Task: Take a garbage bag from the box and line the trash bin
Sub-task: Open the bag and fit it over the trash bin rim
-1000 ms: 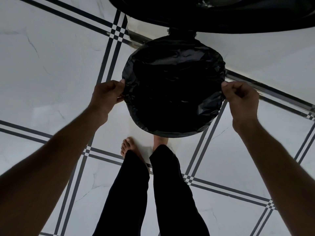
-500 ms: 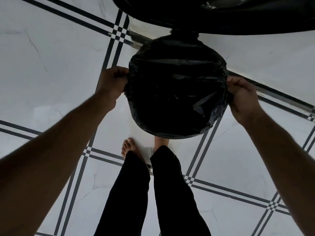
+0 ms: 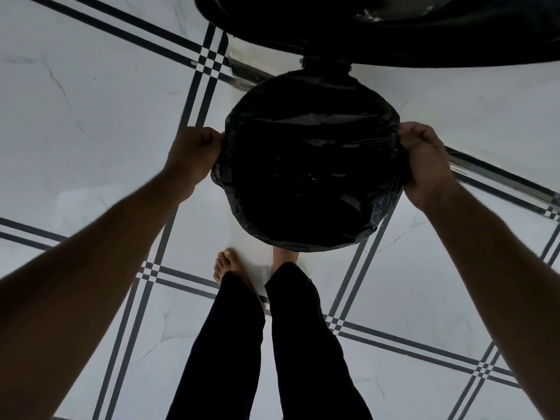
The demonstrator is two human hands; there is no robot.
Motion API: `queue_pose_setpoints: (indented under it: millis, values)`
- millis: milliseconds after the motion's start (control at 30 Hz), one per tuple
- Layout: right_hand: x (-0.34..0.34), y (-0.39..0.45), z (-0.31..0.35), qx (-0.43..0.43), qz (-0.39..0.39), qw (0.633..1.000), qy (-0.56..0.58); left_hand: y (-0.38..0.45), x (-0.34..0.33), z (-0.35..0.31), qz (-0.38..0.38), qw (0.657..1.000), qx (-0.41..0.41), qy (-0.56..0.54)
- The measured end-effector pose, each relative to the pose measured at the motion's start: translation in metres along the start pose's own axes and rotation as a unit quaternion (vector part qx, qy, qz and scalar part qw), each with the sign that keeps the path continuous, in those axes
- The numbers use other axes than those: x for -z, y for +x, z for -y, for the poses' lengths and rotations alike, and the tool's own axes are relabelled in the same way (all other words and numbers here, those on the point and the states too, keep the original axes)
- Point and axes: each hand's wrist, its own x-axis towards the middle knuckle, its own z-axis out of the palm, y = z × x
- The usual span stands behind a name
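- Two hands work at a round trash bin [image 3: 251, 207] in the head view, which looks straight down at it on the tiled floor [image 3: 91, 101].
- A black garbage bag [image 3: 309, 165] sits in the bin, its mouth spread across the opening and its edge folded over the rim; the plastic is crinkled and glossy, with pale creases across the far half.
- The left hand [image 3: 194, 156] is at the bin's left side, fingers [image 3: 209, 139] curled into a fist that pinches the bag's edge against the rim.
- The right hand [image 3: 424, 159] is at the opposite side, fingers [image 3: 409, 131] likewise curled and gripping the bag's edge, which is pulled taut there into a thin shiny fold.
- The bin's raised lid [image 3: 394, 28] stands open at the far edge, a dark curved shape across the top of the picture, joined to the bin by a short hinge piece [image 3: 327, 66].
- The person's legs in black trousers [image 3: 242, 344] stand just before the bin; the bare left foot [image 3: 225, 268] is beside it, while the right foot [image 3: 283, 256] is partly hidden under the bin's near edge.
- The floor is pale marble-look tile crossed by dark double lines.
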Motion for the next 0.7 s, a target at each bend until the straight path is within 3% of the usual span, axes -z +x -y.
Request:
queue_pose_setpoints:
  millis: [67,167,300,367,533,700]
  values:
    - [-0.004,0.002,0.006,-0.013,0.018,1.0,-0.014,0.003,-0.002,-0.007,-0.053,0.999,0.005,0.01]
    - [-0.011,0.003,0.019,0.019,0.036,0.997,-0.062,0.008,-0.001,-0.023,-0.104,0.987,-0.017,-0.122]
    - [-0.024,0.009,0.03,0.133,0.069,0.982,-0.119,0.014,-0.004,-0.043,-0.021,0.985,-0.153,-0.075]
    - [-0.028,0.016,0.03,0.156,0.073,0.975,-0.141,0.02,-0.007,-0.049,-0.001,0.983,-0.181,-0.039]
    - [-0.032,0.027,0.036,0.107,0.072,0.986,-0.101,0.038,-0.012,-0.056,-0.031,0.991,-0.115,-0.064]
    - [-0.04,0.047,0.044,0.027,0.064,0.99,-0.122,0.057,-0.013,-0.071,0.031,0.998,0.006,-0.062]
